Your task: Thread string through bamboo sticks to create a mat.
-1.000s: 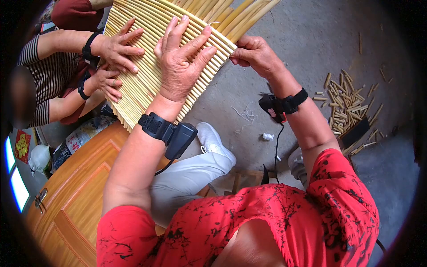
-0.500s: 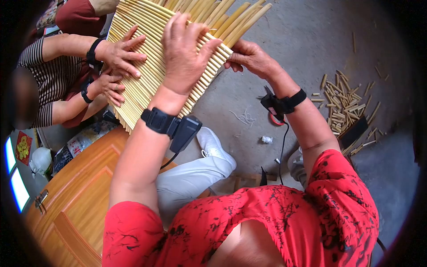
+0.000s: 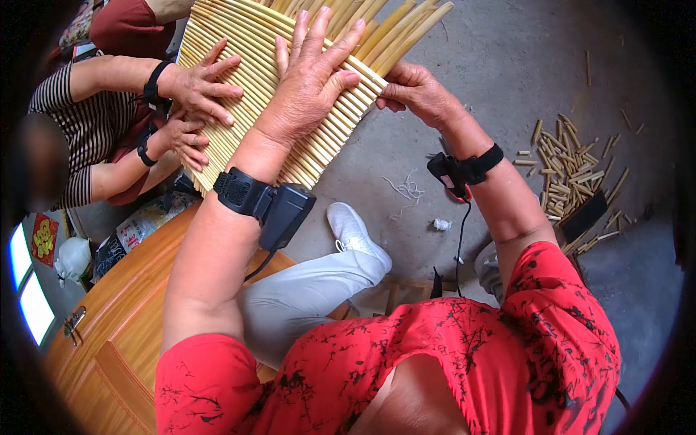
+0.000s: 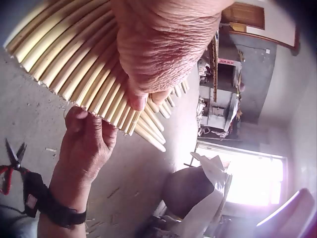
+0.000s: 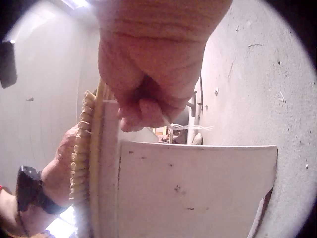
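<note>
A panel of thin yellow stalks [image 3: 254, 43], laid side by side, slants across the top of the head view. Thicker stalks [image 3: 402, 36] stick out past its far edge. My left hand [image 3: 308, 94] lies on the panel near that edge, fingers spread and fairly straight. At the panel's right corner is my right hand [image 3: 420, 94], its fingers curled. In the right wrist view those fingers pinch a white string [image 5: 190, 127], whose loose end trails out to the right. Another person's two hands [image 3: 206, 88] rest on the panel's left side.
Cut stalk pieces [image 3: 569, 170] are heaped on the grey floor at right. Tangled string [image 3: 406, 190] lies near my white shoe [image 3: 351, 228]. A wooden door panel [image 3: 145, 290] is at lower left. Red-handled snips [image 4: 16, 161] show beside my right wrist in the left wrist view.
My left hand's fingers, bent and blurred half a second ago, are now stretched out and spread on the panel. My right hand stays at the corner, and the other person's hands keep their place.
</note>
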### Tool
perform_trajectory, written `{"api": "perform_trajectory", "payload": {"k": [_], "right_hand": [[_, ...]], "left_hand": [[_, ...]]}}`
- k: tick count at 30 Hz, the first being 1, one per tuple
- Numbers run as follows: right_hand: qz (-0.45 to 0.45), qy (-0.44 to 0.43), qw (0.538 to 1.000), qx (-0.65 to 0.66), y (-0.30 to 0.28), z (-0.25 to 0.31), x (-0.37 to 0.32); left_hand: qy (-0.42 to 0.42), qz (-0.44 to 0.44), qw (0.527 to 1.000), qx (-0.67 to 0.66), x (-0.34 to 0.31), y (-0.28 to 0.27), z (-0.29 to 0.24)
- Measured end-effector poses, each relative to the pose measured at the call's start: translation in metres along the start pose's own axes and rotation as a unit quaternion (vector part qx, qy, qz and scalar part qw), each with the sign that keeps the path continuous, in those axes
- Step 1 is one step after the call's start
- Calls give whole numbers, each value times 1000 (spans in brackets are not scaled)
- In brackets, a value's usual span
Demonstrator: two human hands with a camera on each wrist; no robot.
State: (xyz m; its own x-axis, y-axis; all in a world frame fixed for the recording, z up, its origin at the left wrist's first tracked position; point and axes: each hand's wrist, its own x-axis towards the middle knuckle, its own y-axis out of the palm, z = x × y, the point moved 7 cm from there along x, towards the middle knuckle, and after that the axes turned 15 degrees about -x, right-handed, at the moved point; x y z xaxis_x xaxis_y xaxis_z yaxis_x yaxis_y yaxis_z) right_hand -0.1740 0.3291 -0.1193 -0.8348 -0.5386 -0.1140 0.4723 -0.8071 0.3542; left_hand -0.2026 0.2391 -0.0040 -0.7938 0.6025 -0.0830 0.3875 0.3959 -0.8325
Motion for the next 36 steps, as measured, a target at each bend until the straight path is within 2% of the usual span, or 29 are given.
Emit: {"api": "perform_trajectory", "payload": {"k": [2, 9, 18, 21, 24, 27, 28, 30, 34, 36], "right_hand": [[7, -9, 1000, -3, 0, 4, -1], [-11, 13, 1000, -4, -1, 6, -4], [16, 28, 999, 11, 2, -1, -3], [21, 1, 1000, 12, 3, 4, 0], [39, -7, 999, 16, 6, 7, -2], [19, -9, 1000, -5, 4, 12, -6], [20, -9, 1000, -3, 4, 12, -6], [16, -7, 994, -105, 1, 11, -5], [26, -26, 996, -77, 4, 13, -4], [1, -40, 996, -74, 4, 15, -5]], "left_hand": [[3, -27, 999, 32, -1, 1, 0], [10, -13, 1000, 22, 0, 0, -4], [20, -18, 999, 30, -1, 2, -4], [27, -17, 999, 39, 1, -3, -4], [-9, 22, 1000, -16, 0, -2, 1], [-4, 58, 997, -50, -2, -6, 1], [-12, 61, 997, -50, -1, -6, 4], [-14, 61, 997, -52, -2, -6, 5], [-22, 53, 996, -64, -1, -6, 4], [-24, 51, 996, -66, -1, -6, 5]]}}
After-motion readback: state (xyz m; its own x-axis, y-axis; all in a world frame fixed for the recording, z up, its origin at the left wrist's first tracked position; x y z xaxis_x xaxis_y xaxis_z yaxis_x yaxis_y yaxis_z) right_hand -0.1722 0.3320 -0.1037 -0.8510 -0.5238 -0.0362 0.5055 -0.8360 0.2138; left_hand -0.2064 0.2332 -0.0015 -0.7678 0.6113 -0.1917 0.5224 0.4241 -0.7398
